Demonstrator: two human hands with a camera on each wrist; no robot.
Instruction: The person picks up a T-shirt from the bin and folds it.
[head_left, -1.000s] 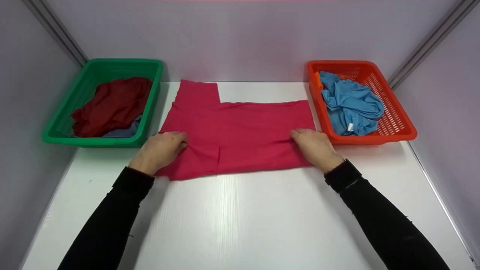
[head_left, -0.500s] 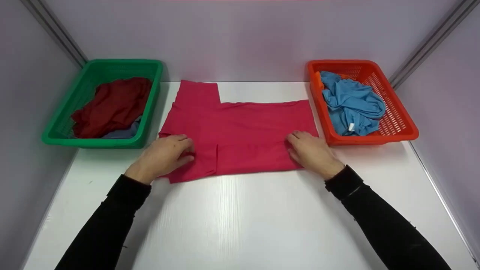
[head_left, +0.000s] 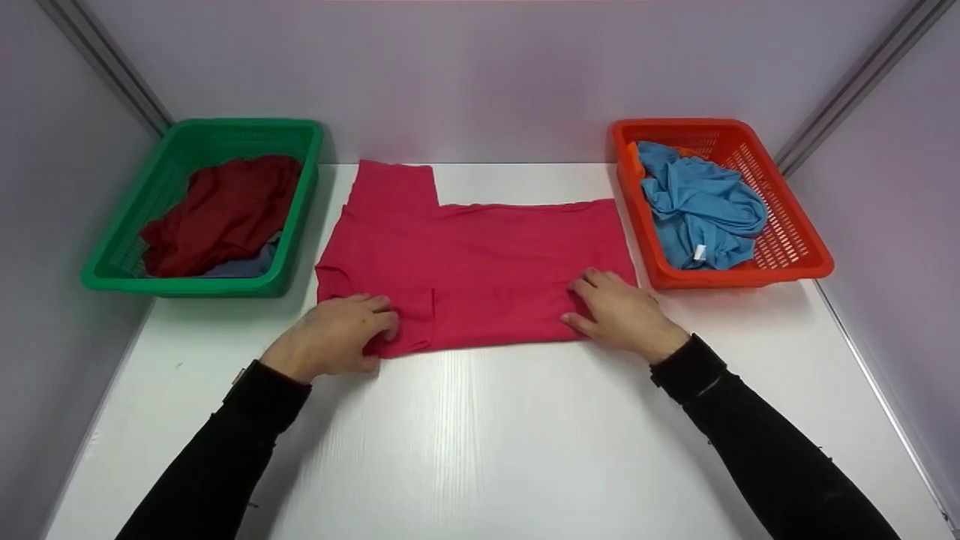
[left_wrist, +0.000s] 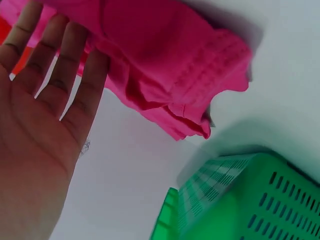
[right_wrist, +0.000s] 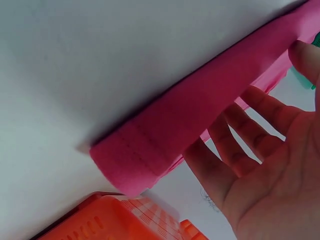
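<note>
A pink-red T-shirt (head_left: 510, 247) lies on the white table, its near side folded over into a strip. One sleeve (head_left: 397, 184) points toward the back wall. My left hand (head_left: 341, 334) rests on the folded strip's left end at the near edge. In the left wrist view its fingers (left_wrist: 65, 65) are extended, tips against the cloth. My right hand (head_left: 619, 311) touches the strip's right end, and the right wrist view shows its fingers (right_wrist: 240, 130) spread, fingertips at the fabric. Neither hand pinches the cloth.
At the left stands a green basket (head_left: 184, 285) holding a dark red garment (head_left: 225, 214) and a grey-blue one (head_left: 244, 266). An orange-red basket (head_left: 739, 279) with blue clothing (head_left: 701, 206) stands right, close to the shirt. Walls (head_left: 487, 82) enclose the back and sides.
Both hands have let go of the fold. The left hand has slid toward the near edge and right, tucking in the lower left corner; the right has shifted slightly nearer and left.
</note>
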